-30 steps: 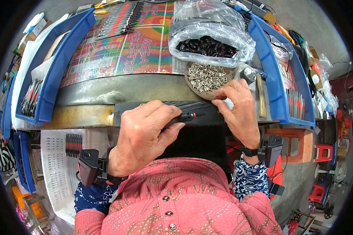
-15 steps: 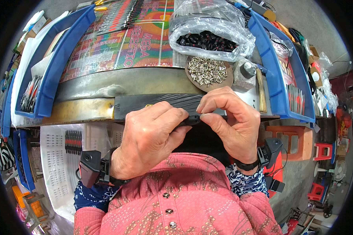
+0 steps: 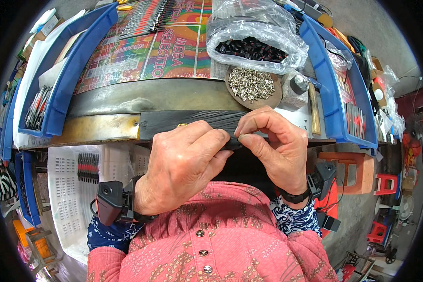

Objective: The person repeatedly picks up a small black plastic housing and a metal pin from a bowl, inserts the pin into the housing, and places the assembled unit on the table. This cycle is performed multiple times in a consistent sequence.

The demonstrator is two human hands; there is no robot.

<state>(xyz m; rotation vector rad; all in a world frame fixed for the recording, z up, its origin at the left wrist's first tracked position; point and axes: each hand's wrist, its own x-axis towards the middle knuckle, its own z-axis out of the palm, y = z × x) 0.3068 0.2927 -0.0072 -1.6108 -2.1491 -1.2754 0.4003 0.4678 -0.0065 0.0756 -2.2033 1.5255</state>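
My left hand (image 3: 181, 164) is closed around a small black plastic piece (image 3: 233, 144), held just over the bench's front edge. Only the tip of it shows beyond the fingers. My right hand (image 3: 279, 152) pinches thumb and forefinger together at that end; whatever lies between them is too small or hidden to make out. Just beyond the hands, a round dish (image 3: 233, 92) holds a heap of small silvery metal pins (image 3: 253, 84). Behind it lies an open clear plastic bag (image 3: 293, 58) full of black plastic pieces (image 3: 251, 49).
Blue trays (image 3: 63, 115) (image 3: 322, 80) with slim red-and-black tools flank the bench. Right of the dish are a metal block (image 3: 293, 96) and a wooden handle (image 3: 314, 110). More such tools (image 3: 145, 19) lie at the back. A white crate (image 3: 66, 197) stands lower left.
The black piece has tipped or drawn back, so less of it shows between my hands. My right fingers have closed in slightly on its end.
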